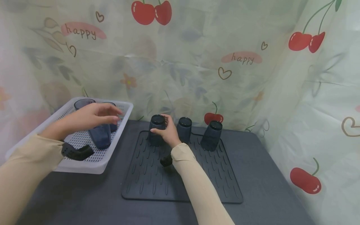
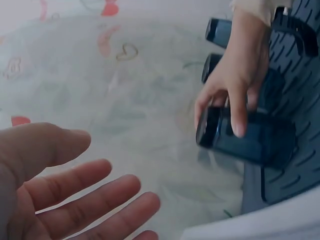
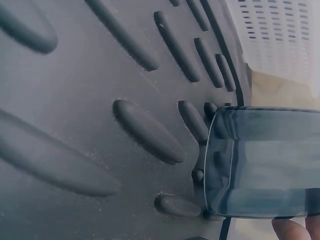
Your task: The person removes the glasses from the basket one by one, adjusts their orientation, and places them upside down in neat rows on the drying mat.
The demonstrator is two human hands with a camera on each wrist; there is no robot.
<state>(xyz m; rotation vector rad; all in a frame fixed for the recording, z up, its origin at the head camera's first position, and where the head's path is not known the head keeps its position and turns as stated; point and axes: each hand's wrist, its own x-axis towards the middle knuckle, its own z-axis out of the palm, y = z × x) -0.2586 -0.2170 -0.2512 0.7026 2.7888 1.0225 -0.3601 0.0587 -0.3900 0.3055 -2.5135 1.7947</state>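
Observation:
My right hand [image 1: 169,132] grips a dark blue glass [image 1: 157,132] that is upside down at the back left of the black ridged mat [image 1: 152,184]. In the right wrist view the rim of this glass [image 3: 270,160] is right at the mat's ridges. Two more upturned glasses, a middle glass [image 1: 184,129] and a right-hand glass [image 1: 211,136], stand along the mat's back. Over the white basket [image 1: 104,167] hangs my left hand [image 1: 94,116], its fingers loosely extended and holding nothing. Several blue glasses are in the basket, one a tall glass [image 1: 100,137] partly hidden by that hand.
The mat and the basket share a dark grey table [image 1: 261,187], basket on the left. A printed curtain [image 1: 191,78] with cherries and hearts hangs close behind the table and along its right side. Each wrist wears a black strap device [image 1: 77,152].

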